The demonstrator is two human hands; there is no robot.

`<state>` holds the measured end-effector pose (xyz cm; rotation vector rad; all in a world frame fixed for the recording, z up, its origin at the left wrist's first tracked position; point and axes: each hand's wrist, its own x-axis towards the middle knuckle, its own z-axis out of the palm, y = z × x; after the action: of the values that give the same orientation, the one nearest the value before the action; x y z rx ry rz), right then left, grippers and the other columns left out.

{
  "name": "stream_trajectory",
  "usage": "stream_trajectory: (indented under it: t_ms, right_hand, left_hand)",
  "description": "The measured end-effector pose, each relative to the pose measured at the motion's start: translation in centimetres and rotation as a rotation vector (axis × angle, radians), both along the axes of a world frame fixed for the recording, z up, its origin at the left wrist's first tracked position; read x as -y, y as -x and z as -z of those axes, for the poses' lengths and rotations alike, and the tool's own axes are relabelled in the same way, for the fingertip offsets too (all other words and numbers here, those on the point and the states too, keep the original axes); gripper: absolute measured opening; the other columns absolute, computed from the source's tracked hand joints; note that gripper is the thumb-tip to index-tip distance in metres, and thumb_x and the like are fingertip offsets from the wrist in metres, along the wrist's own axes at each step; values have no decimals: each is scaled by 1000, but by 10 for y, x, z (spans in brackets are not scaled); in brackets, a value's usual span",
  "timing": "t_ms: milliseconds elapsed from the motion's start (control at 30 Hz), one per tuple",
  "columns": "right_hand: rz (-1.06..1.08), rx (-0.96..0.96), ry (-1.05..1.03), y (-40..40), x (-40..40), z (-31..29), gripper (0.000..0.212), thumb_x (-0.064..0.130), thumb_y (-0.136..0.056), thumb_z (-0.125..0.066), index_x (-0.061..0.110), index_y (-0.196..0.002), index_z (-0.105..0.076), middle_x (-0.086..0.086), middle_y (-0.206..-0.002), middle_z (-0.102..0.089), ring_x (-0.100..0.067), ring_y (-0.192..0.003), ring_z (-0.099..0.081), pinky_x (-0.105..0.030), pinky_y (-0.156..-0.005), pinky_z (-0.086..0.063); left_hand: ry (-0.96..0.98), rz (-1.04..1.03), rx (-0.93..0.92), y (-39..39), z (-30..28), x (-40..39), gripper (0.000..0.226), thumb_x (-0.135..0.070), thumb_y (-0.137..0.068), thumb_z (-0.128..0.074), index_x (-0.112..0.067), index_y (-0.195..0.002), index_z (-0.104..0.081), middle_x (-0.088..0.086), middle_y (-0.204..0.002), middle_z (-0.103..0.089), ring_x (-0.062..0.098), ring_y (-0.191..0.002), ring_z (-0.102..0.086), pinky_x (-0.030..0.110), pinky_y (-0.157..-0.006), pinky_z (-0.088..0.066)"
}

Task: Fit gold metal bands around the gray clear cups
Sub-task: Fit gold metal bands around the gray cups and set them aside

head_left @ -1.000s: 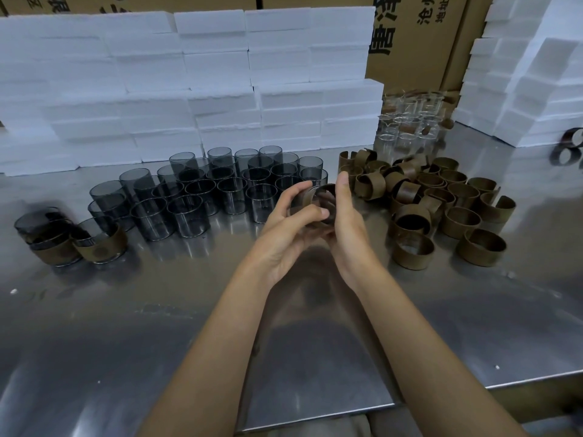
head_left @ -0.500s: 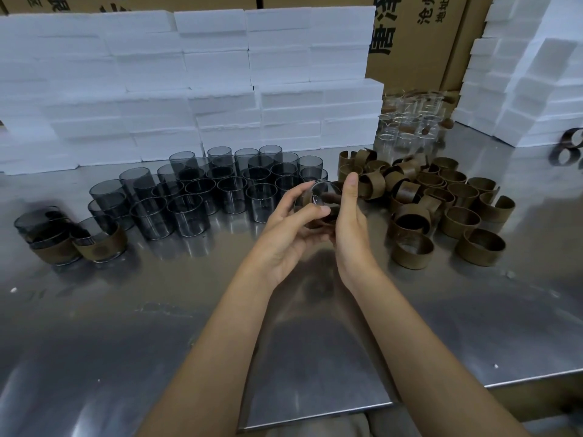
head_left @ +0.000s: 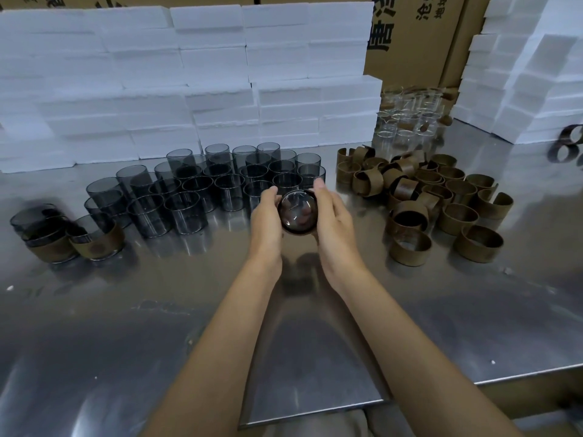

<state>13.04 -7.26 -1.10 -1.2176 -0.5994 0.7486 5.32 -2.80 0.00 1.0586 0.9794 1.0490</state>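
A gray clear cup (head_left: 297, 211) lies on its side between both hands above the steel table (head_left: 126, 310), its round bottom facing me; a dark band edge shows around it. My left hand (head_left: 267, 217) cups its left side and my right hand (head_left: 332, 216) its right side. Behind them stand several bare gray cups (head_left: 195, 187). A heap of gold metal bands (head_left: 435, 200) lies to the right. Cups with bands fitted (head_left: 94, 239) stand at far left.
White foam blocks (head_left: 189, 83) are stacked along the back and at the right (head_left: 536, 74). Clear glass cups (head_left: 407, 118) sit behind the bands, before cardboard boxes (head_left: 416, 39). The table's front edge (head_left: 315, 414) runs close to my body.
The cup has been turned so its bottom faces me. Both hands shifted from pinching it at the fingertips to cupping its sides, slightly nearer to me.
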Motion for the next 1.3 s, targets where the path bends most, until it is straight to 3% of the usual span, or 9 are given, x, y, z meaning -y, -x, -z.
stream_trajectory:
  t_ms: [167,267,400,567,767,933,1067,1200,1300]
  right_hand:
    - [-139,-290,66,-4,6,-6,56,49,-96,-53,0,-117,-71,-19,-109,-75,-29,-97,-72,-41,-95,-55]
    - [-184,-302,97,-9,12,-4,63,55,-95,-48,-1,-101,-75,-21,-99,-72,-30,-89,-67,-42,-95,-53]
    - [-154,-345,110,-8,9,-2,41,42,-90,-61,19,-56,-69,-9,-75,-70,-22,-68,-66,-33,-74,-53]
    - [-201,-469,23,-8,8,2,39,25,-90,-62,18,-52,-67,-4,-63,-66,-17,-54,-62,-28,-60,-49]
    - [-238,-535,-6,-6,11,-3,18,17,-91,-64,10,-75,-66,-5,-67,-66,-17,-57,-60,-26,-56,-50]
    - [-240,-558,9,-5,13,-6,10,16,-92,-65,7,-89,-66,-9,-79,-66,-20,-68,-62,-30,-70,-52]
    - [-244,-579,3,-4,15,-8,22,19,-94,-64,4,-110,-62,-10,-85,-66,-20,-72,-64,-29,-69,-55]
    - [-258,-566,10,-5,16,-10,20,21,-95,-64,2,-101,-66,-9,-80,-71,-19,-67,-69,-26,-59,-57]
    - [-332,-476,16,-11,17,-12,35,37,-95,-65,4,-106,-69,-10,-92,-76,-20,-81,-74,-28,-74,-60]
  left_hand:
    - [140,73,164,-1,4,1,23,-27,-97,-59,-20,-75,-61,-4,-63,-66,13,-61,-64,27,-65,-52]
    - [189,49,158,-6,6,7,29,-28,-96,-59,-19,-70,-54,-3,-58,-59,16,-57,-58,30,-65,-49]
    - [166,57,162,-6,4,14,41,-25,-95,-59,-21,-54,-57,-1,-55,-60,15,-50,-59,26,-57,-49]
    - [162,49,153,-9,0,16,40,-22,-96,-62,-19,-57,-51,3,-61,-52,21,-56,-51,31,-57,-42]
    - [100,77,177,-7,2,15,55,-26,-99,-62,-22,-44,-58,1,-57,-60,17,-58,-63,29,-63,-54]
    - [59,71,175,-8,1,15,56,-27,-100,-62,-22,-45,-57,-1,-53,-58,14,-54,-61,28,-63,-54]
    - [23,73,161,-9,3,13,62,-26,-101,-60,-22,-40,-54,-4,-48,-53,10,-47,-55,24,-56,-51]
    - [-6,102,179,-9,6,12,60,-26,-101,-61,-23,-41,-54,-3,-49,-53,11,-48,-57,21,-55,-53]
    - [5,130,213,-6,4,8,60,-30,-100,-60,-23,-40,-53,-6,-47,-51,10,-46,-54,24,-58,-51]
